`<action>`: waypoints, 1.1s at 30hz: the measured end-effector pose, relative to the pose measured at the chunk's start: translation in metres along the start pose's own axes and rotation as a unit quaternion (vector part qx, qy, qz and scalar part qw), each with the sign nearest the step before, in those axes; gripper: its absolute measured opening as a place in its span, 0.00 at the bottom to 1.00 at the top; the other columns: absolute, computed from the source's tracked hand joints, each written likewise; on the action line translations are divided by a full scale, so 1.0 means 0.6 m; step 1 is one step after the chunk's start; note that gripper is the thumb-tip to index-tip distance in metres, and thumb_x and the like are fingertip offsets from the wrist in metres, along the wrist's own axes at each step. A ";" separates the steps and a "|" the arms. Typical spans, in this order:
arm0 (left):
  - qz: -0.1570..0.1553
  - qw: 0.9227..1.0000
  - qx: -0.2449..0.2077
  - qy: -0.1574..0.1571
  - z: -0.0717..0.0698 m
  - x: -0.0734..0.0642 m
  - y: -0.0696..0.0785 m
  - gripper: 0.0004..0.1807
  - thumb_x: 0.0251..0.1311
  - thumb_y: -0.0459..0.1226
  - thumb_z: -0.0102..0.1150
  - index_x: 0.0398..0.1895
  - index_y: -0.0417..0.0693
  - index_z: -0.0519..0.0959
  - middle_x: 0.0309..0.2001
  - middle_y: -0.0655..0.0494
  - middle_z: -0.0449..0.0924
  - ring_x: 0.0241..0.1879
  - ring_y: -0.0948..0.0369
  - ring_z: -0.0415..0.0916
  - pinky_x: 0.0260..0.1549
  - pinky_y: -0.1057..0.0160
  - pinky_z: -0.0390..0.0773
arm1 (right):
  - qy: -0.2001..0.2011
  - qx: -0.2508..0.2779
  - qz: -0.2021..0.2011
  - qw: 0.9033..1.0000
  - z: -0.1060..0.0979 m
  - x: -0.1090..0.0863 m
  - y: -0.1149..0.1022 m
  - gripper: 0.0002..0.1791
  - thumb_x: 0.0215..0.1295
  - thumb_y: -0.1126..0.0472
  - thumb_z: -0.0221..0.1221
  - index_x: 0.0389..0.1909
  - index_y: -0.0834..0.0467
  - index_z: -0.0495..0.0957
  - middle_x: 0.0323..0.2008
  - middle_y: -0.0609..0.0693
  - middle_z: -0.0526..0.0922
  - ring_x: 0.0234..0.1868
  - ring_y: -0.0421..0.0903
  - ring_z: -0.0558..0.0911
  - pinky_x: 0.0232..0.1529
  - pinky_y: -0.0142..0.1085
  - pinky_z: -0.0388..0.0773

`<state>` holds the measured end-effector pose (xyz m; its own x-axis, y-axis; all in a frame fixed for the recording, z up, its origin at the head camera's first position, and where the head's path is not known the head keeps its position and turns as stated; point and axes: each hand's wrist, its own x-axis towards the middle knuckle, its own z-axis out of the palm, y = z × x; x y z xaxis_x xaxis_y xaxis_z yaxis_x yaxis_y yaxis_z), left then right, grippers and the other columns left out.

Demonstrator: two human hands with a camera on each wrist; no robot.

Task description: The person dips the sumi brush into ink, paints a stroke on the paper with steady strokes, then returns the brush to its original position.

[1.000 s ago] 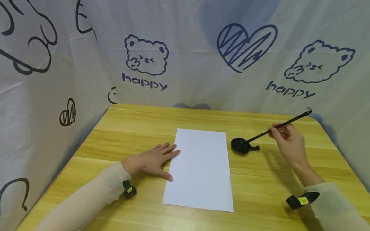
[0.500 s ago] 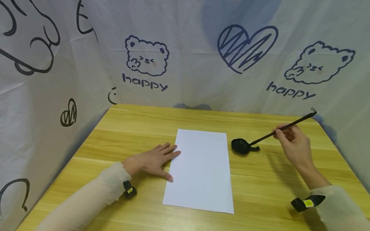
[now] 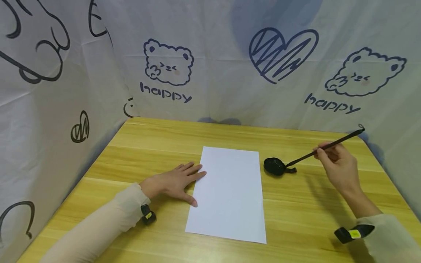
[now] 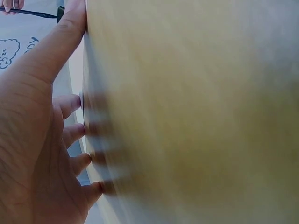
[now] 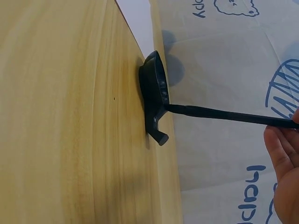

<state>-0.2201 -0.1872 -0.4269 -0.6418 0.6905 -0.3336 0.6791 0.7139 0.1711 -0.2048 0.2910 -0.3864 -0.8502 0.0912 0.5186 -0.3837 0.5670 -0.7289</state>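
My right hand (image 3: 340, 166) pinches a dark calligraphy brush (image 3: 335, 143) by its handle, thumb against fingers. The brush slants down to the left, its tip at the near rim of a small black ink dish (image 3: 274, 167) with a short curved handle. In the right wrist view the brush tip meets the rim of the ink dish (image 5: 152, 86) beside that handle. My left hand (image 3: 175, 182) lies spread, fingertips and thumb on the left edge of a blank white sheet of paper (image 3: 230, 197). The left wrist view shows its fingers (image 4: 72, 105) straight against the surface.
The wooden table (image 3: 148, 140) carries the paper in the middle, with the ink dish just right of it. A white cloth (image 3: 220, 80) printed with bears and hearts hangs along the back and left sides.
My right hand has shifted right and slightly toward me, drawing the brush tip from inside the ink dish to its right rim. My left hand and the paper stay put.
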 end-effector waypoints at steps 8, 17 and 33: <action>0.000 1.000 -0.007 -0.001 0.001 0.000 0.001 0.60 0.50 0.76 0.48 0.80 0.58 0.43 0.79 0.52 0.34 0.76 0.46 0.30 0.70 0.42 0.40 | 0.002 -0.010 0.004 1.000 -0.005 -0.004 -0.002 0.10 0.70 0.66 0.57 0.48 0.67 0.76 0.38 0.36 0.81 0.37 0.29 0.81 0.37 0.19 0.76; -0.001 1.000 -0.003 0.001 0.002 0.001 0.001 0.60 0.49 0.77 0.47 0.80 0.58 0.42 0.79 0.51 0.34 0.76 0.45 0.30 0.70 0.42 0.41 | 0.011 -0.010 0.007 1.000 -0.009 0.001 -0.005 0.10 0.70 0.67 0.56 0.48 0.67 0.77 0.37 0.37 0.81 0.36 0.29 0.81 0.38 0.19 0.76; -0.005 1.000 -0.003 0.003 -0.001 -0.001 0.007 0.59 0.51 0.75 0.48 0.80 0.58 0.42 0.79 0.50 0.34 0.76 0.45 0.31 0.70 0.40 0.41 | 0.010 0.004 0.024 1.000 0.008 -0.001 -0.006 0.10 0.69 0.66 0.58 0.46 0.70 0.76 0.36 0.44 0.84 0.34 0.29 0.81 0.35 0.19 0.76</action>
<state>-0.2173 -0.1846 -0.4257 -0.6505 0.6841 -0.3300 0.6706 0.7212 0.1734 -0.2046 0.2850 -0.3865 -0.8605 0.1345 0.4913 -0.3451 0.5555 -0.7565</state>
